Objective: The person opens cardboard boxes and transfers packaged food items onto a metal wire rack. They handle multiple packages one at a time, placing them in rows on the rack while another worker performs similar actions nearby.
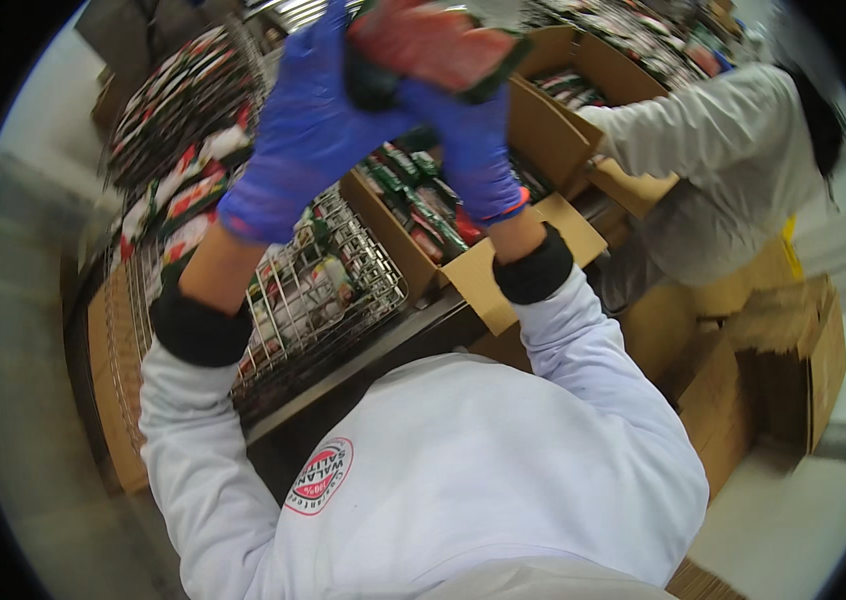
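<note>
Both my hands wear blue gloves and are raised at the top of the view. Between them are one or more flat food packets [430, 41] with dark green edges and reddish contents, blurred by motion. My left hand [310, 127] grips the packets from the left, its fingers partly hidden. From below on the right, my right hand [472, 142] holds them. Beneath my hands stands an open cardboard box [385, 225], with rows of similar green and red packets [427, 199] inside. A wire basket [374, 289] with more packets stands left of the box.
Many packets [175, 112] are stacked at the upper left. Another open cardboard box [622, 56] stands at the upper right, with a co-worker's sleeve [663, 135] reaching to it. Cardboard boxes [828, 367] sit at the right. A metal table edge [355, 367] runs before me.
</note>
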`<state>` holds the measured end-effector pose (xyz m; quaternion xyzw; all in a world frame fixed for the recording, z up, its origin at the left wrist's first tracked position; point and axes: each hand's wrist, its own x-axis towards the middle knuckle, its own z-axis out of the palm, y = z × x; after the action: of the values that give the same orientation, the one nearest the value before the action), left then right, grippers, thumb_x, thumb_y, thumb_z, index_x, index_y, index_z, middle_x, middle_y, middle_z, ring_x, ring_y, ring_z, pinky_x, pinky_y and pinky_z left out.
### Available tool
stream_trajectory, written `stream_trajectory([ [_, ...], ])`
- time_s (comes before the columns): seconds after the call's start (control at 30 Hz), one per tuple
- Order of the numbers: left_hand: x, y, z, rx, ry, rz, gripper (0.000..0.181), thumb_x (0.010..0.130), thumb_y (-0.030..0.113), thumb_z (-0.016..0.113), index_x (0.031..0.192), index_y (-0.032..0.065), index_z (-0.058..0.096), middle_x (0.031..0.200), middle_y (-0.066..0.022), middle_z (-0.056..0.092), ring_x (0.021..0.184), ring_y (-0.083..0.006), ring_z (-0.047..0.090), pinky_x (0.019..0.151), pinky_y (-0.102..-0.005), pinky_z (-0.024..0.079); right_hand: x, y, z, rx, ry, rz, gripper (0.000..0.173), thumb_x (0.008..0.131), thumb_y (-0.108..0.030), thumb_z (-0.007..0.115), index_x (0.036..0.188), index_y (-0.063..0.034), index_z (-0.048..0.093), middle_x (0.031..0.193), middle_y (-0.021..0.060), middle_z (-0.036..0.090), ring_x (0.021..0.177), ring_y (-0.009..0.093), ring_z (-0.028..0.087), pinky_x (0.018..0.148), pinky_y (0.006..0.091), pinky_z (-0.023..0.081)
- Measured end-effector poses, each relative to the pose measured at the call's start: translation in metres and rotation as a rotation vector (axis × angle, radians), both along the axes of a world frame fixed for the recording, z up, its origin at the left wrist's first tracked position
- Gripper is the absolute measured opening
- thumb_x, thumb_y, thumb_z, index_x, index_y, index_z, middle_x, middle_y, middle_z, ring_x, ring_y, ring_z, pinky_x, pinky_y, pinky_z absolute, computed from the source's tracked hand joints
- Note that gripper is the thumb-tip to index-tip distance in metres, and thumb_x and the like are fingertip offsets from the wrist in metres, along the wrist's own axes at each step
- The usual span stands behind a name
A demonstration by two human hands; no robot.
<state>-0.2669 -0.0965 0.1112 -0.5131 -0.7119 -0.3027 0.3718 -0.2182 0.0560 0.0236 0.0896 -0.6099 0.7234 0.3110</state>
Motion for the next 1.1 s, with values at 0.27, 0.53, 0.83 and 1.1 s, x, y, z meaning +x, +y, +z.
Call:
stream_trajectory([
  [0.27,-0.011,-0.109,0.001,0.036,-0.388,0.101,0.076,0.08,0.025,0.075,0.144,0.0117,0.037,0.132,-0.0125,0.048,0.121,-0.0256,0.048,0.102,-0.0369,0.04,-0.054,0.116,-0.08,0.567,-0.473,-0.534,0.077,0.072,-0.049,0.072,0.125,0.0012,0.048,0.118,0.0215,0.059,0.111,0.033,0.057,0.094,0.0408,0.047],
  [0.53,-0.082,-0.244,-0.02,-0.216,-0.671,0.561,0.079,0.076,0.021,0.077,0.144,0.0181,0.038,0.141,-0.0192,0.041,0.129,-0.0294,0.042,0.105,-0.038,0.036,-0.165,0.106,-0.162,0.963,-0.968,-0.184,0.087,0.076,-0.066,0.057,0.129,0.0018,0.046,0.123,0.0258,0.056,0.117,0.039,0.053,0.098,0.0429,0.042],
  [0.83,-0.141,-0.255,-0.076,-0.867,-0.61,0.385,0.101,0.057,0.026,0.075,0.146,0.0069,0.03,0.14,-0.0246,0.041,0.128,-0.0361,0.042,0.108,-0.0352,0.034,-0.162,0.093,-0.161,0.892,-1.157,-0.011,0.093,0.079,-0.074,0.045,0.131,0.0024,0.048,0.128,0.024,0.054,0.123,0.039,0.049,0.104,0.0416,0.036],
  [1.1,-0.171,-0.237,-0.05,-0.759,-0.936,0.615,0.053,0.065,0.023,0.068,0.116,0.0072,0.062,0.089,-0.011,0.069,0.087,-0.0261,0.067,0.081,-0.0361,0.052,-0.127,0.065,-0.105,1.134,-0.932,-0.303,0.063,0.08,-0.062,0.059,0.106,-0.0055,0.068,0.099,0.0158,0.069,0.098,0.03,0.065,0.087,0.0398,0.048],
])
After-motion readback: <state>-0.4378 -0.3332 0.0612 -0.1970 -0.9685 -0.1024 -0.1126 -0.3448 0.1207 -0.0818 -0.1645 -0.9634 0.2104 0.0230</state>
